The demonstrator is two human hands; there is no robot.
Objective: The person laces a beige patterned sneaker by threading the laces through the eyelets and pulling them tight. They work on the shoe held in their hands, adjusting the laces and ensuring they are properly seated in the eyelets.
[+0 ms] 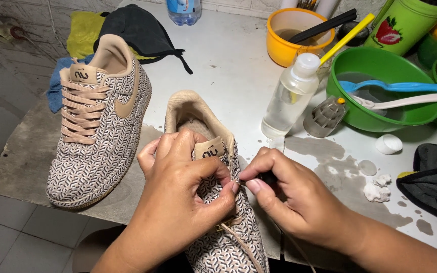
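Two patterned tan sneakers sit on a white table (238, 55). The left sneaker (99, 126) is fully laced and stands apart at the left. The near sneaker (218, 242) lies under both hands. My left hand (183, 197) rests over its tongue and pinches the tan shoelace (238, 242) near the top eyelets. My right hand (289, 194) meets it from the right, thumb and forefinger pinched on the lace end at the same spot. The upper eyelets are hidden by my fingers.
A clear plastic bottle (290, 96) stands just behind the hands. A green basin (380, 93) with brushes, a yellow bowl (299, 35) and a green cup (405, 23) crowd the back right. Dark cloths (142, 30) (436, 179), white caps and wet patches lie around. The table edge runs along the left.
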